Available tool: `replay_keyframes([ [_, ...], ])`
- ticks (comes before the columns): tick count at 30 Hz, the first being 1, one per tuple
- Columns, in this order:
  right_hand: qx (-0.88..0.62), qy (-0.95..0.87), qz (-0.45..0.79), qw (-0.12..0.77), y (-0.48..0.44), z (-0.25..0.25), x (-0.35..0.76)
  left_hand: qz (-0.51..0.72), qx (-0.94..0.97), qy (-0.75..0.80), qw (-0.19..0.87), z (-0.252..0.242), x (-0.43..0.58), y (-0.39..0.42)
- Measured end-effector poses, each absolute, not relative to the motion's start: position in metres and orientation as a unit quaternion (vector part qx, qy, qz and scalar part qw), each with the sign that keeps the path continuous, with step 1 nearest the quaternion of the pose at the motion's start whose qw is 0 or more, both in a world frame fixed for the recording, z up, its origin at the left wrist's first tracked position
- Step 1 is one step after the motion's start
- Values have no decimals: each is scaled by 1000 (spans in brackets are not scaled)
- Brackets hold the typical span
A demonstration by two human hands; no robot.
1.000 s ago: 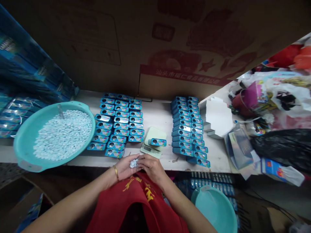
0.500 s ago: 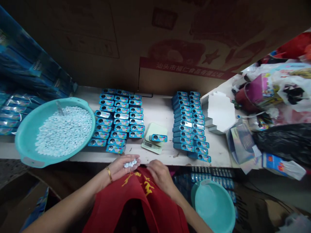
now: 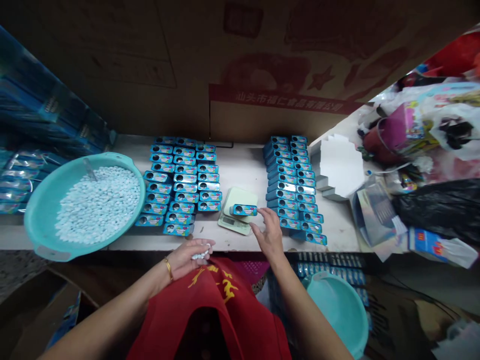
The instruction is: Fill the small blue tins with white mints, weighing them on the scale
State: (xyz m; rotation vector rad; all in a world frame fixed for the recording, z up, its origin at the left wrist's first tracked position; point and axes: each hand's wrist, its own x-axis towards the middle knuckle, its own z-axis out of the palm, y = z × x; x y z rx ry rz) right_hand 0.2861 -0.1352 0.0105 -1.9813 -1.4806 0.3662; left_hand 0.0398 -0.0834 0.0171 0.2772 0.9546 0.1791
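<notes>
My left hand (image 3: 190, 257), with a gold bracelet on the wrist, is cupped palm-up around a small heap of white candies (image 3: 201, 254) at the table's front edge. Thumb and fingers apart, my right hand (image 3: 269, 231) reaches to the right end of a blue tin (image 3: 244, 210); whether the fingertips touch it I cannot tell. That tin rests on a pale green kitchen scale (image 3: 229, 221), whose display faces me. At the left, a turquoise basin (image 3: 37, 210) holds a large pile of the same candies (image 3: 99, 205) and a scoop-like handle.
Rows of blue tins (image 3: 183, 207) stand left of the scale, more tins (image 3: 288, 200) to its right. White cartons (image 3: 339, 165) and bags lie farther right. A large cardboard box (image 3: 187, 65) walls off the back. Below the table edge sits another turquoise basin (image 3: 337, 315).
My right hand has moved from the apron forward and right to the tin on the scale, its fingers spreading. My left hand still cups the candies, its fingers curled slightly more.
</notes>
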Motion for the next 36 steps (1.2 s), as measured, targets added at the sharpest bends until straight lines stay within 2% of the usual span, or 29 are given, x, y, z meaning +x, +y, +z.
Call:
replay_keyframes([
  [4, -739, -595, 132, 289, -119, 7, 293, 105, 120, 464, 872, 17, 37, -86],
  [8, -728, -594, 138, 313, -118, 19, 279, 127, 115, 466, 868, 16, 36, -88],
  [13, -597, -673, 314, 304, -129, 45, 227, 123, 130, 456, 872, 20, 49, -87],
  [16, -590, -661, 355, 298, -129, 44, 213, 126, 166, 437, 875, 26, 63, -83],
  [20, -601, -631, 354, 340, -120, 42, 230, 122, 207, 401, 884, 37, 84, -72],
  [26, -573, -653, 326, 373, -108, 50, 258, 134, 107, 376, 910, 50, 110, -50],
  [31, -594, -636, 306, 387, -102, 49, 266, 135, 95, 376, 912, 49, 127, -42],
  [36, -654, -624, 209, 373, -95, 33, 277, 187, 123, 413, 883, 41, 122, -36],
])
